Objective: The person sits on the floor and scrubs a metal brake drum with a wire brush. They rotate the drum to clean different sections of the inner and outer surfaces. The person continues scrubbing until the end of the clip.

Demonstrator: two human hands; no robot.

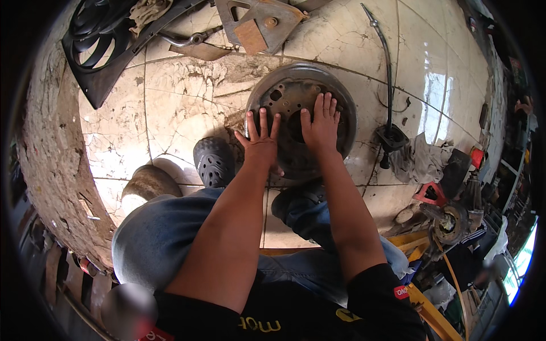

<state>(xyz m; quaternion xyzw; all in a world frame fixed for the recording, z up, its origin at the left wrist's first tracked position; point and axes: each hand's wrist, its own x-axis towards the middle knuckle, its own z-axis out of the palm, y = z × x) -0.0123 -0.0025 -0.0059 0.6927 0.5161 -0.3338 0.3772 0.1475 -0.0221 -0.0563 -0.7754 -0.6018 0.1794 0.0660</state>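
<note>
A round dark steel wheel rim (293, 99) lies flat on the tiled floor in front of my feet, with holes in its disc and a large opening at its centre. My left hand (260, 139) rests on its left side, palm down with the fingers spread. On the right part of the disc, beside the central opening, my right hand (322, 126) lies flat with the thumb held apart. Neither hand grasps anything. Parts of the disc are hidden under both hands.
Beyond the rim lie a rusty metal bracket (267, 28) and a black plastic shroud (105, 54). A gear lever with a black cable (389, 74) lies to the right, near a grey rag (421, 162). A red stand (430, 194) and metal parts crowd the lower right. Black clogs (214, 162) flank the rim's near side.
</note>
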